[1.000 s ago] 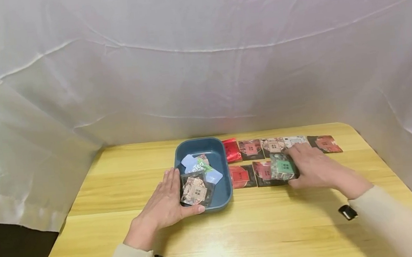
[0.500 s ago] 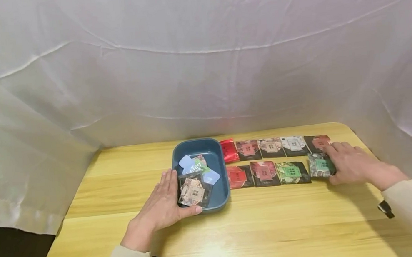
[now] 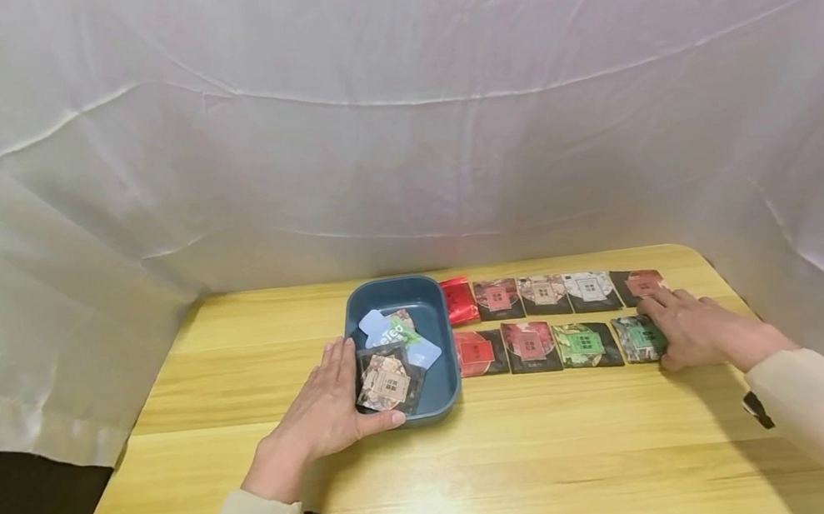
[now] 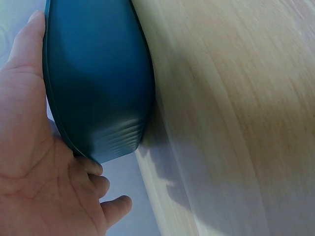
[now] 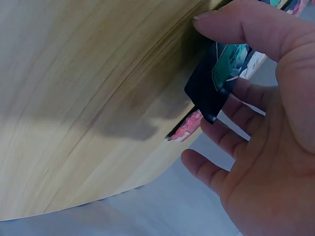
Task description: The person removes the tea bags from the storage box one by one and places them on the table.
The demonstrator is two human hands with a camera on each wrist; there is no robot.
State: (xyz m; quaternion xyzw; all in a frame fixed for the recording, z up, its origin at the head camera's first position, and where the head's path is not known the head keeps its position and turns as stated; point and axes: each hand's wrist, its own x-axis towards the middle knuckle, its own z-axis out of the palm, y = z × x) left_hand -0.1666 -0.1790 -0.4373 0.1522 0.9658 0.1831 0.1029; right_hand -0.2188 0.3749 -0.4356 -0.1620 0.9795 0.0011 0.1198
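Observation:
In the head view, my left hand (image 3: 316, 418) lies along the left rim of a blue tray (image 3: 445, 371), its thumb stretched across the near corner. Inside the tray are a dark tea packet (image 3: 386, 381) with a floral label and a pale blue tea packet (image 3: 424, 354). My right hand (image 3: 706, 332) is at the right edge of a green-labelled tea packet (image 3: 639, 339), which lies at the right end of the near row. The right wrist view shows the thumb and straightened fingers on either side of that packet (image 5: 216, 81).
Left of the green-labelled packet are more tea packets: a green one (image 3: 585, 345) and two red ones. A far row holds several packets, from a shiny red one (image 3: 460, 300) to a dark red one (image 3: 635, 281). A pale cloth (image 3: 398, 124) hangs behind the wooden table (image 3: 524, 463).
My right hand has carried the green-labelled packet to the right, set it down at the end of the near row and loosened its fingers. My left hand stays at the tray.

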